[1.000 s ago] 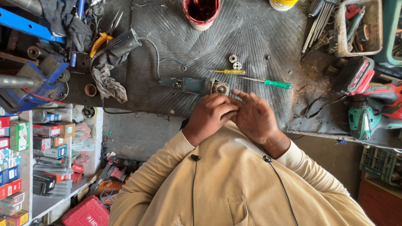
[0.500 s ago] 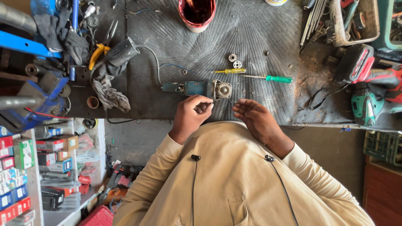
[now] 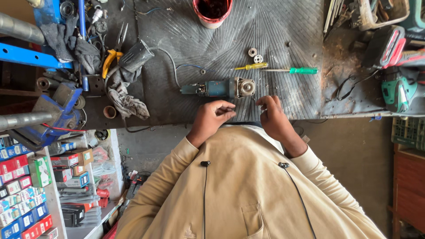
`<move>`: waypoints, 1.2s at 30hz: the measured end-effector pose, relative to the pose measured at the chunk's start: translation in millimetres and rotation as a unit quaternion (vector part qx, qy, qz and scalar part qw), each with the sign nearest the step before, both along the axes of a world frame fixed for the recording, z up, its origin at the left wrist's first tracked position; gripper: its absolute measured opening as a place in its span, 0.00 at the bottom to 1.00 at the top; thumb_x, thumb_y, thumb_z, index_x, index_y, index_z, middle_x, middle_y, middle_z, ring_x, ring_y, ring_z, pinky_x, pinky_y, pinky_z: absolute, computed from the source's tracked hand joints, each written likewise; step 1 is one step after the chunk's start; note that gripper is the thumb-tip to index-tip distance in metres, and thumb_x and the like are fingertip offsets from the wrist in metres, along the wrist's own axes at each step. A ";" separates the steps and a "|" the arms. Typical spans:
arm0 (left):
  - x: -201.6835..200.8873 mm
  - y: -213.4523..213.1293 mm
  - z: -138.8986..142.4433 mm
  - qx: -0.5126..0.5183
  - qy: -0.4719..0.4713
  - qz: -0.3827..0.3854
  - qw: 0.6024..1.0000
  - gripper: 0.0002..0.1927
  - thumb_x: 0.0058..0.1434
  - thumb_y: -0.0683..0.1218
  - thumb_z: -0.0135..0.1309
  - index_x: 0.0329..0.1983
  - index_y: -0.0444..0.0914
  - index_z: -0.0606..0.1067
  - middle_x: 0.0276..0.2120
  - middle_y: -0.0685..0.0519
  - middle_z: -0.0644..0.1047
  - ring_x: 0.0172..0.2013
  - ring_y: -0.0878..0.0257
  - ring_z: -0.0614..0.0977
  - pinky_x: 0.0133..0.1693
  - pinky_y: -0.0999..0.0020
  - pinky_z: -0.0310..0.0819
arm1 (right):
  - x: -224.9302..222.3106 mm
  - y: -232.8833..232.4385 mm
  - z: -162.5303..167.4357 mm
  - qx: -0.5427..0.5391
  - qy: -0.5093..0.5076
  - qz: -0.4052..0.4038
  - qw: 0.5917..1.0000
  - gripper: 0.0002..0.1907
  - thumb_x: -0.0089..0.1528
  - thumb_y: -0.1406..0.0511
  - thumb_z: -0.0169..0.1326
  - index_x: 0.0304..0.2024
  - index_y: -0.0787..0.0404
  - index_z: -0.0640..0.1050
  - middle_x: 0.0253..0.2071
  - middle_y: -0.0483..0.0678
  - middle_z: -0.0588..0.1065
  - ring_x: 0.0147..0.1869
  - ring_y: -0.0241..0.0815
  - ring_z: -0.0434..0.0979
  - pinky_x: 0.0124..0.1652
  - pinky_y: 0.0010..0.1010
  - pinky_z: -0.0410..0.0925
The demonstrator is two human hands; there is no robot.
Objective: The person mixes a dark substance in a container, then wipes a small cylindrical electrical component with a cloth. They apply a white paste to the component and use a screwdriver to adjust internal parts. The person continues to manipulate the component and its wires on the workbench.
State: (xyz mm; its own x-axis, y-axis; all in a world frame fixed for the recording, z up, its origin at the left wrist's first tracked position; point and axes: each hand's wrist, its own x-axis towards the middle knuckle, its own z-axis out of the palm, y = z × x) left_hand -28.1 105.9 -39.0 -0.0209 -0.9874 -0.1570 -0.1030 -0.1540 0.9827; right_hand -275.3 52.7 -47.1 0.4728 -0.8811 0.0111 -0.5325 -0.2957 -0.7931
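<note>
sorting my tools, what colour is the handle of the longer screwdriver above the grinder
Green. The longer screwdriver shows best in the head view.

The angle grinder (image 3: 219,87) has a teal-blue body and a dull silver-grey gear head. It lies on a dark grey rubber mat (image 3: 274,48) ribbed in fine lines that fan outward. At one o'clock from the grinder are a yellow-handled screwdriver (image 3: 251,67) and a green-handled screwdriver (image 3: 290,70). At twelve o'clock is a red cup (image 3: 212,11) with a pale rim and dark red inside. At nine o'clock lies a stained grey rag (image 3: 126,99), beyond it yellow-handled pliers (image 3: 110,59) and a bright blue vise (image 3: 48,113). At three o'clock sits a teal-and-black cordless drill (image 3: 398,90). The person's shirt (image 3: 248,190) is plain beige.
</note>
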 end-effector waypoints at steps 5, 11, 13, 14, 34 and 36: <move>-0.8 -9.7 15.3 -0.048 -0.066 0.010 0.997 0.07 0.62 0.41 0.63 0.42 0.34 0.81 0.34 0.51 0.85 0.33 0.69 0.84 0.37 0.73 0.78 | 5.7 -5.8 6.7 0.026 0.021 -0.019 0.999 0.14 0.60 0.80 0.48 0.45 0.63 0.74 0.42 0.54 0.70 0.43 0.50 0.77 0.43 0.39 0.71; -11.1 -26.7 32.7 -0.086 -0.085 0.060 0.991 0.06 0.64 0.42 0.62 0.42 0.35 0.80 0.32 0.50 0.84 0.32 0.68 0.86 0.36 0.72 0.79 | -0.3 -27.3 4.7 0.071 -0.003 -0.010 0.997 0.17 0.56 0.82 0.43 0.40 0.63 0.75 0.41 0.53 0.71 0.40 0.49 0.80 0.40 0.36 0.75; -11.1 -31.3 37.9 -0.097 -0.085 0.085 0.988 0.07 0.63 0.42 0.62 0.42 0.35 0.80 0.32 0.50 0.84 0.31 0.67 0.85 0.35 0.71 0.78 | -3.9 -37.0 4.1 0.058 0.001 0.004 0.998 0.15 0.56 0.82 0.44 0.39 0.63 0.77 0.40 0.52 0.73 0.41 0.51 0.80 0.41 0.37 0.74; -9.5 -34.7 39.7 -0.100 -0.097 0.096 0.986 0.07 0.64 0.42 0.62 0.42 0.35 0.80 0.33 0.50 0.84 0.30 0.66 0.84 0.34 0.70 0.77 | -5.7 -41.2 4.0 0.044 0.012 0.009 0.999 0.14 0.58 0.81 0.46 0.39 0.64 0.77 0.39 0.52 0.74 0.41 0.52 0.80 0.41 0.38 0.73; 14.0 -116.8 35.2 -0.225 -0.291 0.029 0.930 0.07 0.64 0.39 0.56 0.45 0.38 0.79 0.43 0.48 0.81 0.45 0.49 0.83 0.48 0.58 0.77 | -68.3 -118.0 60.7 -0.165 0.223 -0.024 0.960 0.15 0.55 0.65 0.69 0.44 0.54 0.83 0.43 0.49 0.77 0.49 0.53 0.77 0.47 0.44 0.69; 5.3 -109.9 43.0 -0.251 -0.251 0.001 0.935 0.08 0.66 0.39 0.56 0.49 0.38 0.78 0.46 0.48 0.81 0.49 0.50 0.83 0.52 0.59 0.76 | -68.8 -123.0 80.2 -0.119 0.129 -0.001 0.984 0.11 0.59 0.68 0.67 0.45 0.55 0.83 0.45 0.49 0.77 0.46 0.51 0.79 0.44 0.41 0.72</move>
State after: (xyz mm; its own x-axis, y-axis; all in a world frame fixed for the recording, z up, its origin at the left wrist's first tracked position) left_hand -22.8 -4.0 4.0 -0.0677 -0.9391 0.3368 -0.5710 0.3133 0.7588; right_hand -344.1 -70.3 33.1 0.4857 -0.8689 0.0960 -0.7081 -0.4554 -0.5397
